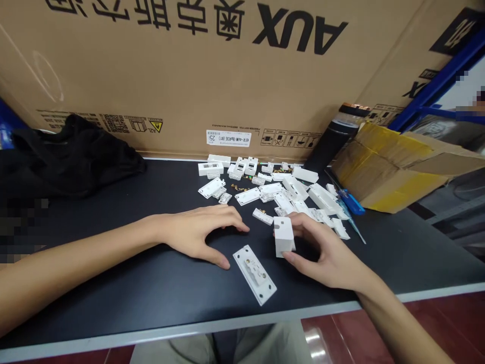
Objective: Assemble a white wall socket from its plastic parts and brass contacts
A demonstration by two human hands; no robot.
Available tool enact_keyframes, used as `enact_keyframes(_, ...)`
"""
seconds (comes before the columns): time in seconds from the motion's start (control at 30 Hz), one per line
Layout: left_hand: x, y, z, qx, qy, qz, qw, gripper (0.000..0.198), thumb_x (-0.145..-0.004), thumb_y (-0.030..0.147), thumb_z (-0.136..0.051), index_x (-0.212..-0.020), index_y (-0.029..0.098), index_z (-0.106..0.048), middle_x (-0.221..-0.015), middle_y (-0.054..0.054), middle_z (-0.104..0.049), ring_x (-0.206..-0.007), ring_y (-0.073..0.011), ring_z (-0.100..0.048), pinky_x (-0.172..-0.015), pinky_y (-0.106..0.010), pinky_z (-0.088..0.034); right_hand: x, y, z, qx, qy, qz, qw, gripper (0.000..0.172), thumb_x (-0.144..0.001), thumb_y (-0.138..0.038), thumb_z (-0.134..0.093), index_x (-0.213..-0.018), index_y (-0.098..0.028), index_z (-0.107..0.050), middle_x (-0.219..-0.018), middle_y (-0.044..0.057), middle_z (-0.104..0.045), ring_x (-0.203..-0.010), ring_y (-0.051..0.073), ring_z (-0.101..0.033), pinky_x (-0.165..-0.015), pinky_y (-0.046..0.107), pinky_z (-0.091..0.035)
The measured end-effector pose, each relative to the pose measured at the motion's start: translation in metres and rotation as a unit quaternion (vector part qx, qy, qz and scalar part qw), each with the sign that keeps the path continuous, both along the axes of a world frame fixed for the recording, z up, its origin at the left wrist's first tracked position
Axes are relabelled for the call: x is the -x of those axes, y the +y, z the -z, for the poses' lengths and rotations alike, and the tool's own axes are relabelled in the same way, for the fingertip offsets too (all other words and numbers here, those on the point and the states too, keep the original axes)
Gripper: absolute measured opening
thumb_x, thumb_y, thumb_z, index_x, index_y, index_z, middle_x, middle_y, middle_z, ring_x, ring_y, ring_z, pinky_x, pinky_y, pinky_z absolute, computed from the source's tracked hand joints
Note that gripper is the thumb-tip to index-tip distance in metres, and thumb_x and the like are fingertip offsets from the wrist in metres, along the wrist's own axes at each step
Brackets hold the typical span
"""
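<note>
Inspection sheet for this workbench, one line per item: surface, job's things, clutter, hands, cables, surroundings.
Surface: black bench top with a pale front edge.
Job's things: white plastic block in the right hand; white plastic plate lying flat beside it; heap of white plastic parts with small brass pieces.
Clutter: black cloth, blue-handled screwdriver, black cylinder, open cardboard box with yellow tape.
Hands: left hand empty, resting on the bench; right hand gripping the block.
Cables: nothing seen.
Surroundings: large AUX carton behind the bench, blue metal rack, red tile floor.
</note>
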State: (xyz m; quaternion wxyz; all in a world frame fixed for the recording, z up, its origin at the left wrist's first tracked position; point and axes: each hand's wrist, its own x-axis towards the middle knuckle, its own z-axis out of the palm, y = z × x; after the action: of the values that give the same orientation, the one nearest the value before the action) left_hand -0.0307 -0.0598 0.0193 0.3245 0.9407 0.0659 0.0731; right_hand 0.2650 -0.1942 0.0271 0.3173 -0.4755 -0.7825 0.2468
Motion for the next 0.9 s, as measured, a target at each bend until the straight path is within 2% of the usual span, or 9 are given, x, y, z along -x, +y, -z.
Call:
enact_keyframes(0.1, -0.009, -0.001, -0.002, -0.034, 0.024, 0.013, 0.999, 0.073, -0.085, 0.058, -0.078, -0.146, 0.027, -0.054, -0.143, -0.011, -0.055, -0.128, -0.0288, -0.056, -0.108, -0.037, -0.044, -0.001, -0.001, -0.002, -0.023, -0.005, 0.007, 1.0, 0.025, -0.09, -0.021, -0.068, -0.111, -0.026, -0.056, -0.101, 0.001, -0.062, -0.088, 0.016, -0.064, -0.082, 0.028, -0.057)
enact_keyframes(0.2, -0.022, -0.003, -0.004, -0.045, 0.028, 0.023, 0.998, 0.071, -0.087, 0.06, -0.075, -0.146, 0.027, -0.055, -0.143, -0.011, -0.054, -0.128, -0.0295, -0.056, -0.106, -0.037, -0.045, -0.003, -0.003, -0.003, -0.037, -0.01, 0.017, 0.999, 0.025, -0.089, -0.019, -0.069, -0.11, -0.027, -0.058, -0.099, 0.0, -0.064, -0.085, 0.014, -0.065, -0.079, 0.025, -0.057)
enact_keyframes(0.33, -0.038, -0.006, -0.002, -0.035, 0.011, 0.043, 0.998, 0.054, -0.091, 0.054, -0.073, -0.137, 0.027, -0.062, -0.136, -0.008, -0.059, -0.125, -0.026, -0.058, -0.105, -0.035, -0.044, -0.006, -0.004, -0.002, -0.035, -0.009, 0.021, 0.999, 0.026, -0.089, -0.019, -0.069, -0.111, -0.026, -0.059, -0.1, 0.001, -0.067, -0.087, 0.015, -0.067, -0.08, 0.024, -0.059)
enact_keyframes(0.43, -0.041, -0.007, 0.003, 0.001, -0.026, 0.027, 0.999, 0.04, -0.09, 0.05, -0.076, -0.119, 0.024, -0.069, -0.124, -0.007, -0.066, -0.114, -0.022, -0.062, -0.1, -0.032, -0.046, -0.007, -0.004, -0.003, -0.047, -0.016, 0.031, 0.998, 0.024, -0.089, -0.02, -0.069, -0.11, -0.026, -0.059, -0.1, 0.003, -0.067, -0.087, 0.016, -0.068, -0.078, 0.025, -0.059)
enact_keyframes(0.57, -0.036, -0.008, 0.008, 0.062, -0.084, -0.047, 0.993, 0.042, -0.082, 0.047, -0.084, -0.109, 0.018, -0.069, -0.092, -0.002, -0.07, -0.079, -0.0147, -0.063, -0.072, -0.025, -0.049, -0.007, -0.007, -0.006, -0.079, -0.041, 0.047, 0.995, 0.026, -0.088, -0.02, -0.069, -0.112, -0.026, -0.06, -0.102, 0.005, -0.069, -0.087, 0.018, -0.068, -0.074, 0.027, -0.058)
enact_keyframes(0.63, -0.034, -0.009, 0.008, 0.114, -0.113, -0.075, 0.984, 0.042, -0.08, 0.042, -0.086, -0.108, 0.017, -0.069, -0.082, 0.0, -0.069, -0.069, -0.0114, -0.062, -0.065, -0.023, -0.049, -0.004, -0.01, -0.008, -0.103, -0.055, 0.05, 0.992, 0.028, -0.087, -0.02, -0.069, -0.113, -0.027, -0.06, -0.102, 0.005, -0.069, -0.086, 0.019, -0.068, -0.073, 0.028, -0.058)
enact_keyframes(0.8, -0.033, -0.01, 0.008, 0.248, -0.153, -0.116, 0.95, 0.044, -0.069, 0.033, -0.094, -0.102, 0.015, -0.071, -0.081, -0.001, -0.073, -0.069, -0.012, -0.067, -0.069, -0.024, -0.057, 0.008, -0.012, -0.009, -0.138, -0.096, 0.04, 0.985, 0.035, -0.088, -0.021, -0.07, -0.12, -0.027, -0.056, -0.105, 0.008, -0.07, -0.092, 0.023, -0.069, -0.078, 0.034, -0.058)
enact_keyframes(0.9, -0.034, -0.009, 0.009, 0.291, -0.159, -0.124, 0.935, 0.048, -0.063, 0.03, -0.097, -0.101, 0.014, -0.072, -0.084, -0.003, -0.074, -0.071, -0.0129, -0.068, -0.07, -0.026, -0.059, 0.014, -0.011, -0.006, -0.135, -0.114, 0.028, 0.984, 0.038, -0.091, -0.022, -0.069, -0.125, -0.026, -0.054, -0.109, 0.009, -0.069, -0.096, 0.023, -0.069, -0.082, 0.033, -0.058)
